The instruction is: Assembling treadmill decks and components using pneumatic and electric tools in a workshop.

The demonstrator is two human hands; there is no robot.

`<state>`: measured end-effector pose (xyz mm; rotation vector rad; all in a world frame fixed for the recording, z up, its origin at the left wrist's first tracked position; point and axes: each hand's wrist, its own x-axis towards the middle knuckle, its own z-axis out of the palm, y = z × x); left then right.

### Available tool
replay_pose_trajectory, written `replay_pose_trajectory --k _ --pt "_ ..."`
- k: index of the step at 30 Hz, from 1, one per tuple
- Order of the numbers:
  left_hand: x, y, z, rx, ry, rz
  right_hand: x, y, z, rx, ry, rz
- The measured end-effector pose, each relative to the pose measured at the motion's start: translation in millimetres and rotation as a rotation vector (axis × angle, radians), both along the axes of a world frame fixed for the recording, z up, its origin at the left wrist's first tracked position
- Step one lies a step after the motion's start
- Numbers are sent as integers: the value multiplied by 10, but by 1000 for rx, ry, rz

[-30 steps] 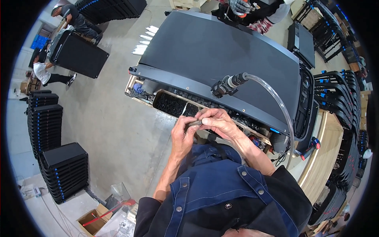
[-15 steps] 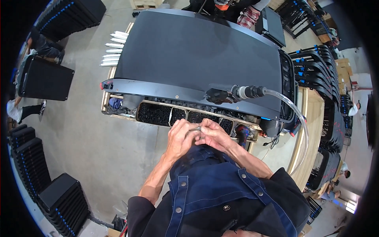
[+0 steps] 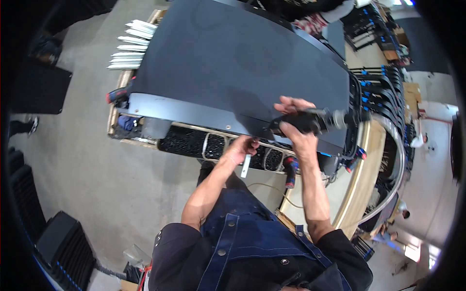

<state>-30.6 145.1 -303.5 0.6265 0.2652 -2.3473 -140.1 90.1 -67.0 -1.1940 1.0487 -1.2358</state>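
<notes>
A large dark grey panel (image 3: pixel 233 58) lies across a wooden bench. My right hand (image 3: pixel 305 140) is wrapped round a black power tool (image 3: pixel 307 122) over the panel's near right edge, thumb on the near side and fingers on the far side. A clear hose (image 3: pixel 400 167) runs from the tool's blurred rear end and curves down to the right. At the panel's front edge, my left hand (image 3: pixel 239 149) has its fingers curled round a flat metal strip (image 3: pixel 246 166), whose lower end hangs below the hand. The strip's upper part and the tool's tip are hidden.
Bins of small black parts (image 3: pixel 187 141) line the bench front. A cordless drill (image 3: pixel 290 172) hangs at their right, another (image 3: pixel 119 94) lies at the left corner. White bars (image 3: pixel 131 46) jut out at far left. Across the panel is another person's patterned sleeve (image 3: pixel 310 23).
My hands were together before my chest. The right has gone up and taken hold of the power tool, lifting it; the left has moved to the panel's front edge with the metal strip.
</notes>
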Motion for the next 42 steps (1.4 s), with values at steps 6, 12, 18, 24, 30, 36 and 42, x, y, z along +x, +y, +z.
replay_pose_trajectory --k 6,12,18,24,30,36,42 --pt "-10 -325 7 -270 155 -12 -1 72 -115 -156 88 121" --pt "26 -405 58 -264 -60 59 -76 90 -78 -69 65 -18" --pt "-49 -380 -19 -435 -369 218 -123 11 -172 -124 20 122" --pt "-132 -210 -74 -354 -211 274 -157 -9 -228 -229 56 194" --pt "-238 -225 -12 -291 -368 353 -178 -43 -197 -155 36 179" --pt "-253 -216 -40 -315 -367 363 -222 -69 -203 -207 85 297" --pt "-44 -109 -339 -531 -403 20 -146 -89 -135 -182 100 329"
